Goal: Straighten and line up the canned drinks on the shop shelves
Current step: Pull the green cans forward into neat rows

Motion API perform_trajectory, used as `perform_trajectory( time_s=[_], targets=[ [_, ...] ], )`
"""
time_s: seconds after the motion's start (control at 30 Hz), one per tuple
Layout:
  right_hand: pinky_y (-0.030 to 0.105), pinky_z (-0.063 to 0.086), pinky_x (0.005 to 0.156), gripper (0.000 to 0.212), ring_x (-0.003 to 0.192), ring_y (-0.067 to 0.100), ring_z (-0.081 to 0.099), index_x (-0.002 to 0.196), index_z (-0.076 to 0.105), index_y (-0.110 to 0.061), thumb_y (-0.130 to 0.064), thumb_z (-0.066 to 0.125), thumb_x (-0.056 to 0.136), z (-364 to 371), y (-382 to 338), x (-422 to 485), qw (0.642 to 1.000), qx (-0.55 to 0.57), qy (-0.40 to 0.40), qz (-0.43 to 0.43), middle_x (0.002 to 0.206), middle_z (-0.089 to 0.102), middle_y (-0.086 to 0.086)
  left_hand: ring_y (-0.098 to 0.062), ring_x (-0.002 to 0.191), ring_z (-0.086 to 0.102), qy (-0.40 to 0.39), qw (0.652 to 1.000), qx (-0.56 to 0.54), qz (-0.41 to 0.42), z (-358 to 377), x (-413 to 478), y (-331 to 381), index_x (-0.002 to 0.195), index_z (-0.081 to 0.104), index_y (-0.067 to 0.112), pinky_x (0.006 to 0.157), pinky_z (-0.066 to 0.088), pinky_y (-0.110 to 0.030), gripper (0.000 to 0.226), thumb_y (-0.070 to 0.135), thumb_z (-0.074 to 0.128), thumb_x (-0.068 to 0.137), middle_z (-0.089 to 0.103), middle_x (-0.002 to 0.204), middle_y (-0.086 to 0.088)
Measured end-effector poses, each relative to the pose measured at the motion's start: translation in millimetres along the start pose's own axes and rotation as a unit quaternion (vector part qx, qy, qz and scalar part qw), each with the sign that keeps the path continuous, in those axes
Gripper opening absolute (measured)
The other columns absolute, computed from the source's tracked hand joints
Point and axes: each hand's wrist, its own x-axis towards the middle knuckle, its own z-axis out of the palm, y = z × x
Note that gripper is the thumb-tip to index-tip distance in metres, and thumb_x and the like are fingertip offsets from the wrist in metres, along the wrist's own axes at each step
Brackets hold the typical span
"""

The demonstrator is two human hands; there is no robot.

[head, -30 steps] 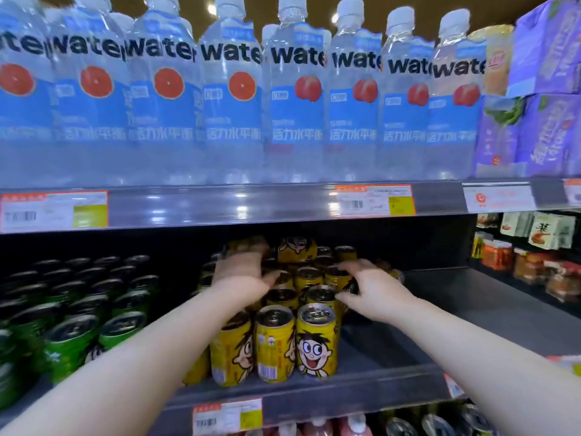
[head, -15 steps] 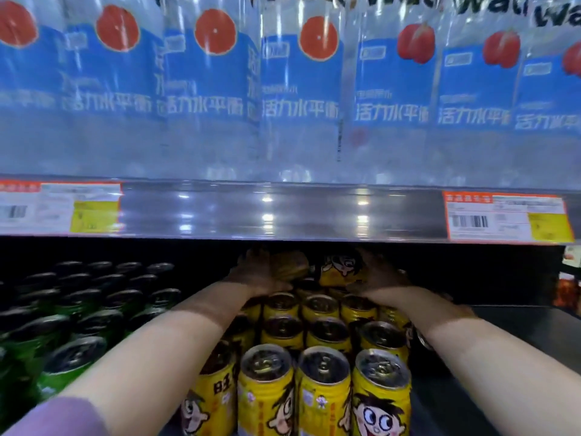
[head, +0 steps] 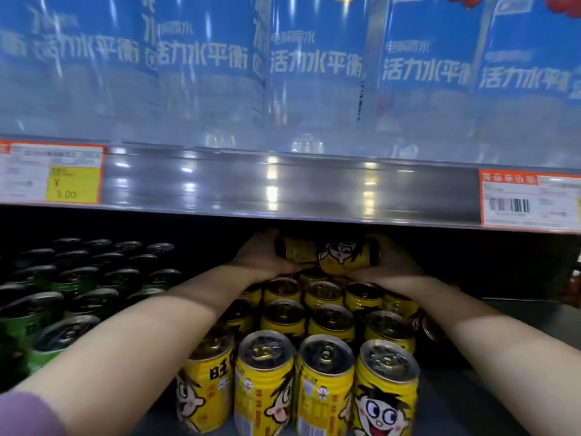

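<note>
Both arms reach deep into the lower shelf, under the grey shelf edge (head: 283,187) that crosses the middle of the frame. The left hand (head: 261,261) is wrapped around a yellow can lying on its side (head: 297,251), just above centre. The right hand (head: 394,262) grips a second tipped can (head: 344,258), the one showing a cartoon face. The two cans touch end to end, lifted above the standing rows at the back, where it is dark.

Below the hands, the upright yellow cans (head: 327,322) stand in rows running toward the bottom of the frame. The front row of four (head: 317,385) sits in the lower centre, labels turned different ways, some showing a face, some a barcode. One more can leans at the right edge of the group (head: 429,325), next to the right forearm.

In the lower left stand green cans (head: 72,287) in their own block. Above the shelf edge, blue-labelled water bottles (head: 314,64) fill the top of the frame, blurred. Price tags sit at the left (head: 52,174) and right (head: 531,199) ends of the edge. A purple sleeve (head: 25,415) shows in the bottom left corner.
</note>
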Motion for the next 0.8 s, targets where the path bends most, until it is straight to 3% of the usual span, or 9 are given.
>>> perform_trajectory(
  time_s=[0.13, 0.27, 0.4, 0.5, 0.6, 0.7, 0.8],
  targets=[
    [0.019, 0.032, 0.096, 0.086, 0.124, 0.016, 0.044, 0.135, 0.041, -0.021, -0.027, 0.085, 0.063, -25, 5, -24, 0.999, 0.039, 0.023, -0.015, 0.137, 0.045, 0.001, -0.022, 0.128, 0.042, 0.021, 0.999, -0.015, 0.027, -2, -22, 26, 0.142, 0.032, 0.024, 0.096, 0.035, -0.022, 0.085, 0.041, 0.076, 0.071, 0.041, 0.142, -0.005],
    [0.019, 0.038, 0.089, 0.077, 0.11, 0.009, 0.051, 0.126, 0.046, -0.029, -0.021, 0.086, 0.061, -58, 15, -56, 0.992, 0.109, 0.058, -0.006, 0.118, 0.053, -0.008, -0.018, 0.125, 0.044, 0.053, 0.993, -0.087, 0.064, 6, -43, 55, 0.138, 0.038, 0.025, 0.098, 0.036, -0.021, 0.082, 0.038, 0.079, 0.068, 0.045, 0.137, -0.001],
    [0.014, 0.034, 0.082, 0.07, 0.1, 0.009, 0.049, 0.129, 0.047, -0.024, -0.012, 0.08, 0.068, -92, 37, -76, 0.995, 0.078, 0.068, -0.006, 0.106, 0.049, -0.008, -0.008, 0.113, 0.05, 0.075, 0.986, -0.126, 0.077, 21, -60, 96, 0.128, 0.047, 0.025, 0.082, 0.034, -0.008, 0.067, 0.03, 0.079, 0.069, 0.053, 0.119, 0.007],
    [0.01, 0.034, 0.076, 0.068, 0.098, 0.011, 0.051, 0.128, 0.048, -0.02, -0.006, 0.078, 0.068, -112, 53, -91, 0.995, 0.071, 0.066, -0.013, 0.104, 0.052, -0.005, -0.006, 0.106, 0.049, 0.099, 0.985, -0.133, 0.056, 34, -71, 129, 0.13, 0.044, 0.025, 0.081, 0.033, -0.009, 0.072, 0.03, 0.079, 0.068, 0.053, 0.122, 0.005],
    [0.019, 0.039, 0.075, 0.066, 0.088, 0.013, 0.054, 0.121, 0.047, -0.025, -0.01, 0.08, 0.066, -126, 67, -104, 0.996, 0.081, 0.02, -0.01, 0.094, 0.056, -0.007, -0.013, 0.111, 0.053, 0.092, 0.99, -0.092, 0.052, 48, -85, 157, 0.127, 0.047, 0.027, 0.087, 0.038, -0.016, 0.07, 0.036, 0.079, 0.064, 0.055, 0.121, 0.004],
    [0.02, 0.039, 0.082, 0.082, 0.098, 0.012, 0.055, 0.128, 0.044, -0.021, -0.027, 0.081, 0.054, -127, 86, -112, 0.997, 0.061, -0.035, -0.008, 0.107, 0.056, -0.004, -0.019, 0.111, 0.057, 0.06, 0.997, -0.035, 0.046, 60, -102, 180, 0.118, 0.052, 0.033, 0.094, 0.047, -0.031, 0.076, 0.056, 0.07, 0.047, 0.061, 0.117, 0.004],
    [0.025, 0.045, 0.088, 0.089, 0.107, 0.016, 0.054, 0.129, 0.039, -0.028, -0.04, 0.081, 0.052, -114, 106, -118, 0.995, 0.034, -0.092, -0.001, 0.116, 0.056, -0.001, -0.02, 0.116, 0.053, 0.03, 0.998, 0.028, 0.051, 73, -119, 193, 0.127, 0.047, 0.033, 0.098, 0.044, -0.033, 0.073, 0.049, 0.076, 0.062, 0.057, 0.123, 0.003]
  ],
)
